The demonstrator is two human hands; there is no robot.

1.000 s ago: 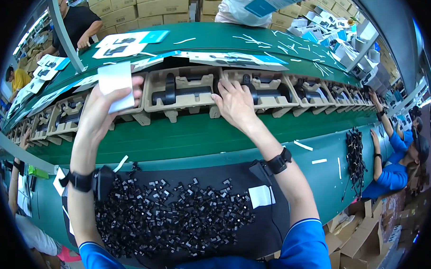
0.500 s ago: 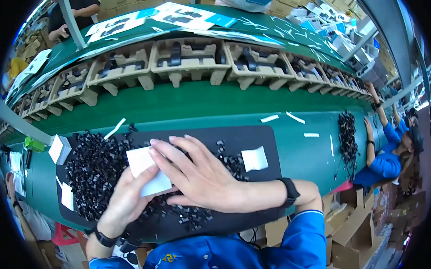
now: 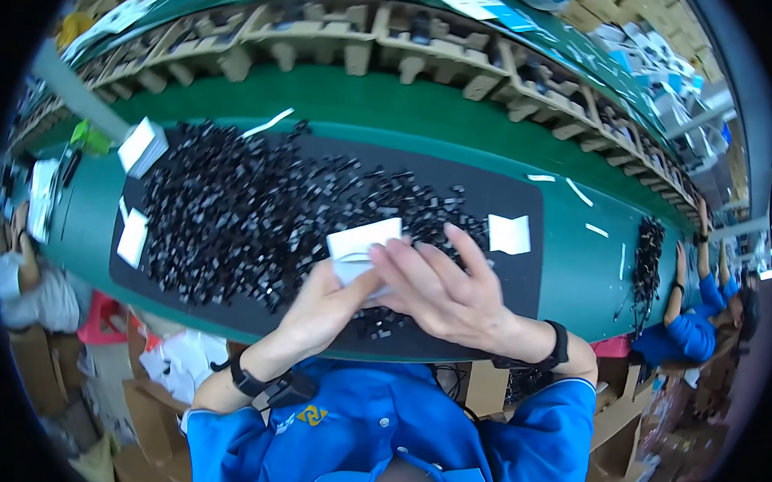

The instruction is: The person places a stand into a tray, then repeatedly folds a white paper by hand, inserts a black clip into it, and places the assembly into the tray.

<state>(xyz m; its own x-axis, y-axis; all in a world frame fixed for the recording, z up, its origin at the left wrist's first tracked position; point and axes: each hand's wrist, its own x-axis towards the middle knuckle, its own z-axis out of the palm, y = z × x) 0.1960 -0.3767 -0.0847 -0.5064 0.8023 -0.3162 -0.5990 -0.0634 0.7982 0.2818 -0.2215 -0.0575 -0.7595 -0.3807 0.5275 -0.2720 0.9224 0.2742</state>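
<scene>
By near edge of mat (image 3: 517, 298), both hands (image 3: 320, 309) (image 3: 452, 294) on paper (image 3: 363, 240); room rightward.

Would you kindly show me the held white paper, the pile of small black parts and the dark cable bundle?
White paper (image 3: 360, 239): head view, its upper part.
Black parts pile (image 3: 274, 207): head view, near its middle.
Dark cable bundle (image 3: 648, 266): head view, its middle.

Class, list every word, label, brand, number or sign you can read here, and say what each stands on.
None can be read.
Blue shirt: white marks beside the yellow chest emblem, too small and blurred.
Blue-and-white printed sheets at the top edge: too blurred.
Folded white paper in the left hand: no print visible.
</scene>
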